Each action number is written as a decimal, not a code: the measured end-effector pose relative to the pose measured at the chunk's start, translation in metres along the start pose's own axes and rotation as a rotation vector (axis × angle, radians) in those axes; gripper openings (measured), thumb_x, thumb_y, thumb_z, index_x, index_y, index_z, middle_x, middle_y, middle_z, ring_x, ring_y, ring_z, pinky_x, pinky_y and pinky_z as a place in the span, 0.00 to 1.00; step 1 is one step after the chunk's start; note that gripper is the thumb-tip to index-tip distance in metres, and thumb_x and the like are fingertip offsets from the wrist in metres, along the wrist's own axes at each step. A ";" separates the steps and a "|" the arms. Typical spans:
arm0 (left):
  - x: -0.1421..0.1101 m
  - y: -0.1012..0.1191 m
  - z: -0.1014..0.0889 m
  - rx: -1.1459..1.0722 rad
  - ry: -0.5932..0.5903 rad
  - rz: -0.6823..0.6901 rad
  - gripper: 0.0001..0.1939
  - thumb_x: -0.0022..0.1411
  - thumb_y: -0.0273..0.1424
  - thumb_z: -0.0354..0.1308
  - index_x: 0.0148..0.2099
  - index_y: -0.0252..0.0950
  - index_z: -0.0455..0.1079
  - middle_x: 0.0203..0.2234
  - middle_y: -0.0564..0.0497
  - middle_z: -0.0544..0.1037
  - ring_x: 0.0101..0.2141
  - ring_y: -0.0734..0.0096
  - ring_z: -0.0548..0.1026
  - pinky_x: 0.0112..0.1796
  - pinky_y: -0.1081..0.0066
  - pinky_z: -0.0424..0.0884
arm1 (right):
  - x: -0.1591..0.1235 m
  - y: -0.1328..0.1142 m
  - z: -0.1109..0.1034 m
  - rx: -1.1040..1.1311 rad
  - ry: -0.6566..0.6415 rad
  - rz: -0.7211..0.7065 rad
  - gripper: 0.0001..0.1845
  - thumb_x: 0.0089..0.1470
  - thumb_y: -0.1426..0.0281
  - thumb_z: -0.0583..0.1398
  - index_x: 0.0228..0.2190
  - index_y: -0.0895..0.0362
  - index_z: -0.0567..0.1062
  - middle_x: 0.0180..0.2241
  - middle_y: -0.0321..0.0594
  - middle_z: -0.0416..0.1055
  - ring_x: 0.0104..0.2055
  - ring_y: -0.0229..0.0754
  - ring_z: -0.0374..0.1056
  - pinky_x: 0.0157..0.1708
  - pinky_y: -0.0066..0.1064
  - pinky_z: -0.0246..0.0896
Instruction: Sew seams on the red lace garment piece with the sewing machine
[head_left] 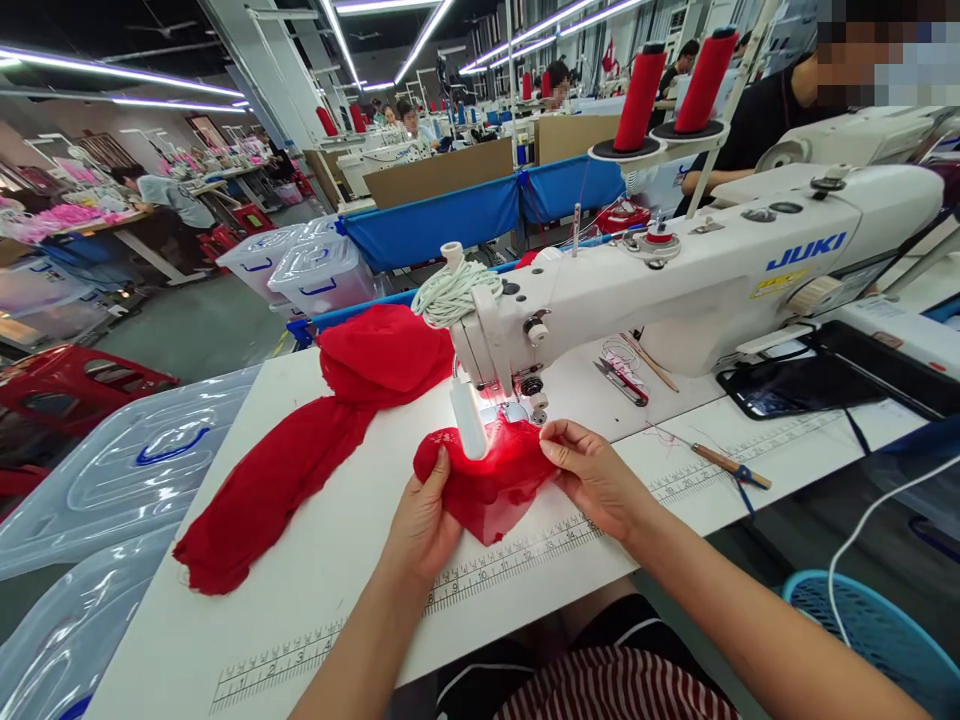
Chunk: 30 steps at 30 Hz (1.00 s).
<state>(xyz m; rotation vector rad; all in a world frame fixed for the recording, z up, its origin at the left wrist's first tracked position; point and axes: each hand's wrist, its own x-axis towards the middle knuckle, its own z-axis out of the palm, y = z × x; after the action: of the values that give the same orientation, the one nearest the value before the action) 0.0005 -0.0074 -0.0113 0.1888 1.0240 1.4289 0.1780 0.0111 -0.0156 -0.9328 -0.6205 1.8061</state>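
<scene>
A piece of sheer red fabric (499, 490) is stretched between my two hands, just in front of the sewing machine's needle area. My left hand (426, 515) grips its left edge, thumb on top and fingers beneath. At the right edge my right hand (589, 470) pinches the cloth between thumb and fingers. The white sewing machine (600, 285) stands over the fabric's far edge, and its small lamp (469, 418) lights the cloth brightly. The needle tip is hard to make out in the glare. More red fabric (277, 490) lies bunched on the table to the left.
Thread snips (621, 382) and a wooden-handled tool (731, 466) lie on the white table (300, 625), which has a printed ruler. A phone (795, 390) rests at the right. Red thread cones (640, 100) stand behind. Clear plastic boxes (135, 470) sit left, a blue basket (877, 640) lower right.
</scene>
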 end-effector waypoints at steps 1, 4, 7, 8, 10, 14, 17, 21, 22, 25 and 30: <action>0.001 0.001 0.000 -0.017 0.008 0.005 0.08 0.63 0.23 0.54 0.41 0.32 0.75 0.34 0.47 0.81 0.34 0.71 0.79 0.42 0.73 0.75 | -0.002 0.001 0.000 -0.056 -0.003 -0.035 0.17 0.35 0.65 0.71 0.26 0.56 0.71 0.26 0.30 0.63 0.29 0.31 0.58 0.30 0.22 0.57; 0.003 0.000 0.000 -0.040 -0.013 0.026 0.09 0.64 0.23 0.53 0.41 0.32 0.75 0.34 0.47 0.81 0.34 0.72 0.79 0.43 0.73 0.75 | -0.004 0.003 0.002 -0.163 0.019 -0.080 0.16 0.36 0.62 0.70 0.26 0.56 0.71 0.27 0.31 0.62 0.30 0.33 0.57 0.32 0.25 0.59; 0.004 0.000 -0.001 -0.043 -0.018 0.042 0.09 0.65 0.24 0.52 0.41 0.32 0.74 0.36 0.46 0.81 0.35 0.71 0.79 0.44 0.72 0.75 | -0.002 0.004 0.003 -0.168 0.087 -0.073 0.18 0.34 0.61 0.70 0.26 0.56 0.71 0.27 0.31 0.62 0.30 0.33 0.57 0.31 0.26 0.61; 0.005 0.000 -0.001 -0.040 -0.010 0.041 0.09 0.65 0.25 0.52 0.42 0.33 0.74 0.36 0.46 0.81 0.36 0.71 0.79 0.44 0.71 0.75 | 0.000 0.004 0.003 -0.162 0.110 -0.067 0.18 0.34 0.61 0.70 0.26 0.56 0.71 0.27 0.31 0.62 0.30 0.33 0.57 0.31 0.26 0.61; 0.005 0.000 -0.001 -0.031 0.006 0.038 0.09 0.65 0.25 0.52 0.42 0.33 0.74 0.36 0.46 0.80 0.36 0.70 0.79 0.43 0.70 0.76 | 0.002 0.004 0.003 -0.147 0.140 -0.062 0.18 0.33 0.62 0.70 0.26 0.56 0.71 0.27 0.31 0.63 0.29 0.33 0.57 0.30 0.26 0.60; 0.005 0.001 0.000 -0.020 -0.001 0.035 0.09 0.64 0.26 0.53 0.42 0.32 0.73 0.38 0.45 0.80 0.37 0.69 0.79 0.43 0.69 0.76 | 0.003 0.003 0.004 -0.151 0.157 -0.066 0.17 0.34 0.63 0.70 0.27 0.56 0.71 0.28 0.31 0.63 0.30 0.33 0.58 0.30 0.25 0.61; 0.005 0.002 0.001 -0.017 0.014 0.035 0.09 0.65 0.26 0.52 0.42 0.31 0.73 0.36 0.45 0.80 0.36 0.69 0.79 0.43 0.70 0.76 | 0.003 0.003 0.003 -0.128 0.172 -0.063 0.18 0.33 0.63 0.70 0.26 0.56 0.71 0.28 0.31 0.63 0.30 0.32 0.58 0.31 0.25 0.62; 0.005 0.001 0.002 -0.012 0.031 0.049 0.10 0.66 0.25 0.50 0.40 0.31 0.73 0.35 0.45 0.80 0.35 0.70 0.79 0.43 0.70 0.76 | 0.004 0.004 0.001 -0.083 0.193 -0.061 0.19 0.31 0.63 0.71 0.26 0.56 0.71 0.28 0.32 0.64 0.30 0.33 0.58 0.30 0.26 0.62; 0.005 0.001 0.002 -0.011 0.027 0.053 0.10 0.66 0.25 0.51 0.40 0.31 0.73 0.35 0.45 0.80 0.35 0.70 0.79 0.43 0.70 0.76 | 0.005 0.004 0.000 -0.073 0.195 -0.067 0.19 0.30 0.64 0.71 0.26 0.56 0.71 0.28 0.32 0.64 0.30 0.33 0.59 0.30 0.26 0.62; 0.006 0.001 0.001 -0.018 0.012 0.060 0.10 0.65 0.25 0.51 0.41 0.31 0.74 0.35 0.45 0.80 0.36 0.70 0.79 0.44 0.70 0.75 | 0.006 0.005 0.000 -0.037 0.205 -0.093 0.19 0.30 0.64 0.71 0.26 0.56 0.71 0.29 0.32 0.65 0.31 0.33 0.59 0.31 0.26 0.63; 0.006 0.001 -0.001 0.016 -0.031 0.044 0.08 0.61 0.24 0.57 0.43 0.31 0.74 0.39 0.44 0.80 0.39 0.66 0.78 0.45 0.68 0.75 | 0.010 0.008 -0.005 -0.008 0.234 -0.160 0.18 0.31 0.65 0.71 0.25 0.55 0.71 0.29 0.32 0.64 0.32 0.34 0.62 0.35 0.29 0.69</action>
<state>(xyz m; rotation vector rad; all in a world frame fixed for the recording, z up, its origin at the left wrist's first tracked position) -0.0016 -0.0026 -0.0142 0.2457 1.0114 1.4532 0.1760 0.0177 -0.0277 -1.0509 -0.5385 1.5274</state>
